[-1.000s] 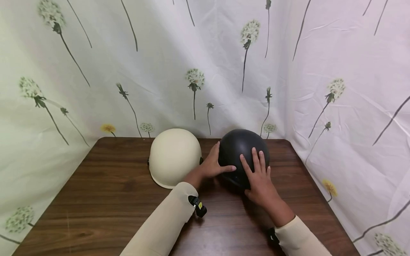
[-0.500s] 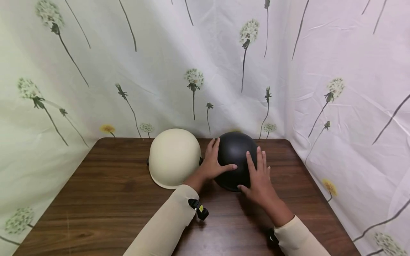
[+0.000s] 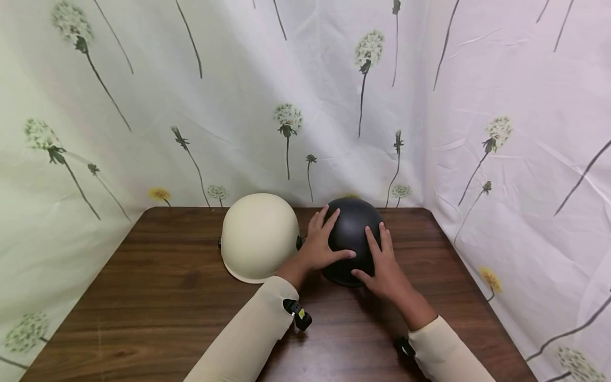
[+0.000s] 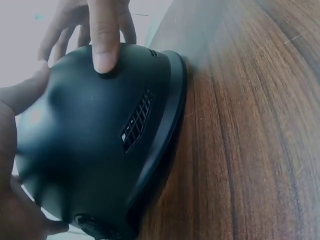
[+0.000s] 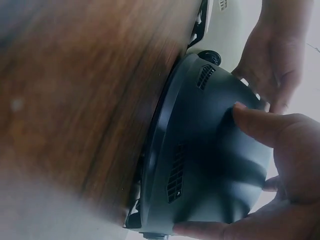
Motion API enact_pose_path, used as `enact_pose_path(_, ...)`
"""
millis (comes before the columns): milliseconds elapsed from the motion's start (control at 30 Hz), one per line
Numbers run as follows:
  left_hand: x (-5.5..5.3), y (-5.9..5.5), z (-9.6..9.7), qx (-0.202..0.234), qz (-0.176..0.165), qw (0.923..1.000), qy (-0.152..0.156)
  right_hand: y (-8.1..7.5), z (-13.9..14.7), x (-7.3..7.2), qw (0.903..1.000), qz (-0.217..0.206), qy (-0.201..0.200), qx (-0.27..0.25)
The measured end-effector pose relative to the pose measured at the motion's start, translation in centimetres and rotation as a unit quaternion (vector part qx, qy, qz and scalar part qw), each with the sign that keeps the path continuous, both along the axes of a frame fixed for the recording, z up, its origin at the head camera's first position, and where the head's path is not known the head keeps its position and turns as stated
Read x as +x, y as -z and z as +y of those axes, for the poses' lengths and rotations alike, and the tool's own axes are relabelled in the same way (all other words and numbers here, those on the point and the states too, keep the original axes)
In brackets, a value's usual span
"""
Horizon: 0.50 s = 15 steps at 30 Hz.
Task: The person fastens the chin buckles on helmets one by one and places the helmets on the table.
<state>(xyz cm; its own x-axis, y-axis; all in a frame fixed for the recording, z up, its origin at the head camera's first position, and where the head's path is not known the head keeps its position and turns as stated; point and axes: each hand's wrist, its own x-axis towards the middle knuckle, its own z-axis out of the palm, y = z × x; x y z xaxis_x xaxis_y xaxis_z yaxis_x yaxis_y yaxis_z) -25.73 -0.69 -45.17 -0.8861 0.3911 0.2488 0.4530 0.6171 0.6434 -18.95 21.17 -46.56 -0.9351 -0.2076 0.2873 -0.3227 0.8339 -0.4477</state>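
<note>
A black helmet (image 3: 352, 228) stands dome up at the back of the table, its rim down at the wood. My left hand (image 3: 319, 248) holds its left side, thumb across the front and fingers spread toward the back. On the right side my right hand (image 3: 384, 265) holds the dome, its thumb low at the front. The left wrist view shows a vent grille (image 4: 137, 122) above the rim. Some strap parts (image 5: 134, 215) show under the rim in the right wrist view. Immediately left of the black helmet sits a cream helmet (image 3: 260, 236), dome up, which neither hand grips.
The brown wood-grain table (image 3: 157, 297) has its back edge close behind both helmets. A white cloth with dandelion prints (image 3: 229, 106) hangs behind and at both sides. A dark knob (image 5: 210, 57) sits between the helmets.
The black helmet has come down and slightly left, and its tilt has levelled out. Both hands have stayed on it, with the right fingers sliding toward its right side. The cream helmet has not moved.
</note>
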Motion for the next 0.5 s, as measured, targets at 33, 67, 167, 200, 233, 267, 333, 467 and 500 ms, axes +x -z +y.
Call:
enact_pose_path(33,0.0,0.0,0.0,-0.005,0.004,1.0000,0.000,0.0,0.0,-0.1,1.0000,-0.004,0.000,0.001)
enact_pose_path(67,0.0,0.0,0.1,-0.009,0.006,0.9999,0.001,0.0,0.1,-0.1,1.0000,-0.010,-0.001,0.000)
enact_pose_path(167,-0.2,0.1,0.1,-0.013,0.007,0.9999,-0.003,0.0,0.1,-0.4,0.9998,-0.018,0.001,0.005)
enact_pose_path(200,-0.3,0.1,0.1,-0.014,0.006,0.9999,-0.005,-0.1,0.1,-0.5,0.9998,-0.020,0.002,0.007)
enact_pose_path(233,-0.3,0.1,0.1,-0.014,0.005,0.9999,-0.006,-0.1,0.0,-0.6,0.9997,-0.021,0.003,0.010)
enact_pose_path(267,-0.4,0.1,0.0,-0.016,0.003,0.9998,-0.008,-0.1,0.0,-0.7,0.9997,-0.022,0.002,0.011)
enact_pose_path(333,-0.6,0.1,-0.1,-0.018,-0.001,0.9998,-0.011,-0.1,-0.2,-1.0,0.9996,-0.023,0.001,0.015)
enact_pose_path(467,-0.7,-0.1,-0.3,-0.018,-0.006,0.9998,-0.010,-0.1,-0.5,-1.4,0.9997,-0.022,0.000,0.010)
enact_pose_path(500,-0.7,-0.1,-0.4,-0.016,-0.008,0.9998,-0.010,0.0,-0.6,-1.5,0.9997,-0.021,0.000,0.009)
